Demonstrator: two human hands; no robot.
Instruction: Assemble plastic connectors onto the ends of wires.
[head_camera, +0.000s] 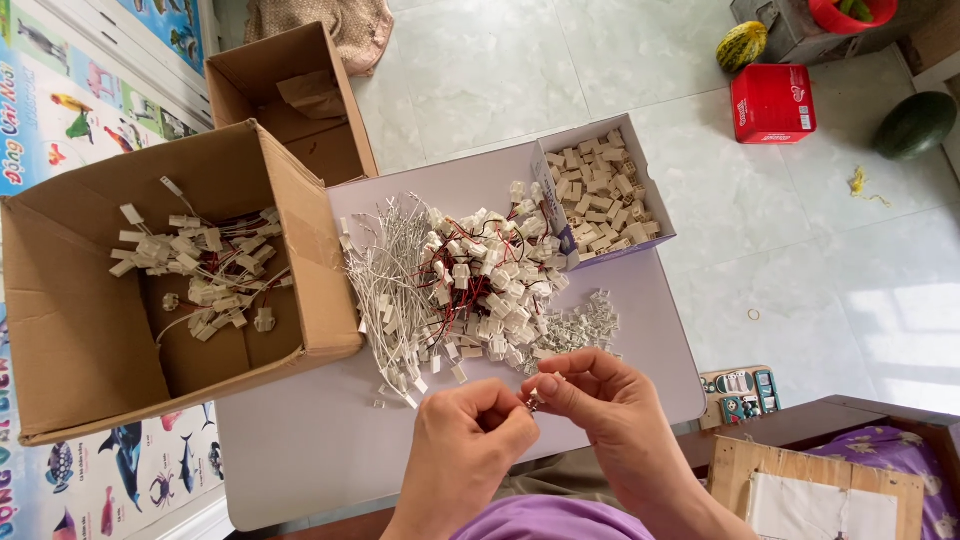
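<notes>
Left hand (468, 432) and right hand (592, 398), fingers curled together, jointly pinch a small connector piece (535, 401) above the bench's (300, 450) near edge; its long axis cannot be told. Beyond lies the wired connector pile (470, 285), stretching crosswise. Bare bench surface remains at the near left corner.

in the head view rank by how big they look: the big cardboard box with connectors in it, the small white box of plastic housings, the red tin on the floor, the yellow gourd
1. big cardboard box
2. small white box
3. red tin
4. yellow gourd

The tin and gourd lie farther from the camera, on the floor, so their true sizes are less sure.
</notes>
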